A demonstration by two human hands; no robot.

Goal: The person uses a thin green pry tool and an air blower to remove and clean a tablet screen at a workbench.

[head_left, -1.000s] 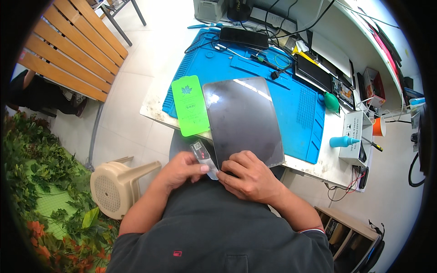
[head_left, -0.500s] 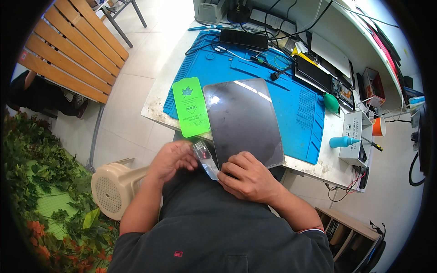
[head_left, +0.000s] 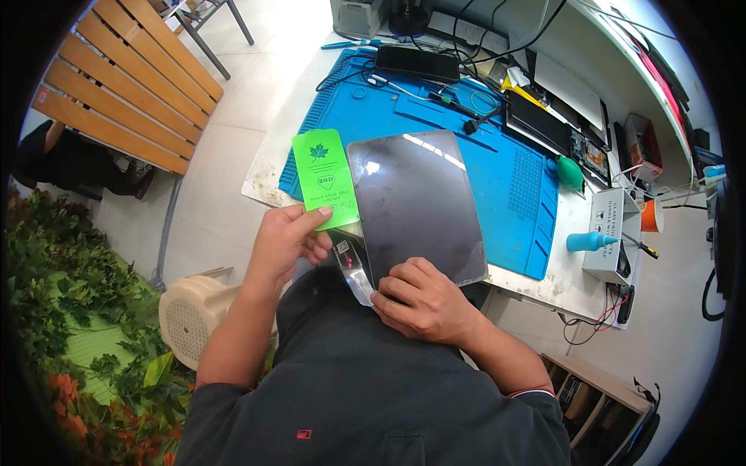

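A dark glass tablet screen (head_left: 416, 210) lies at the near edge of the bench, reflecting light at its top. Left of it is a bright green card (head_left: 323, 167) with a leaf printed on it. My left hand (head_left: 289, 237) pinches the card's lower end, thumb on top and the other fingers curled below. My right hand (head_left: 423, 303) is closed at the screen's near edge. Its fingertips hold the lower end of a clear, shiny plastic strip (head_left: 353, 273), which runs up toward the card. The fingers' undersides are hidden.
A blue work mat (head_left: 509, 225) covers much of the white bench. Around it are a black phone (head_left: 417, 64), cables, a green air blower (head_left: 569, 172), a blue bottle (head_left: 589, 241) and a white box (head_left: 606, 264). A beige stool (head_left: 189, 322) stands at my left.
My left hand has moved up from beside the plastic strip and taken hold of the green card's lower end. The card has shifted slightly. My right hand stays in place.
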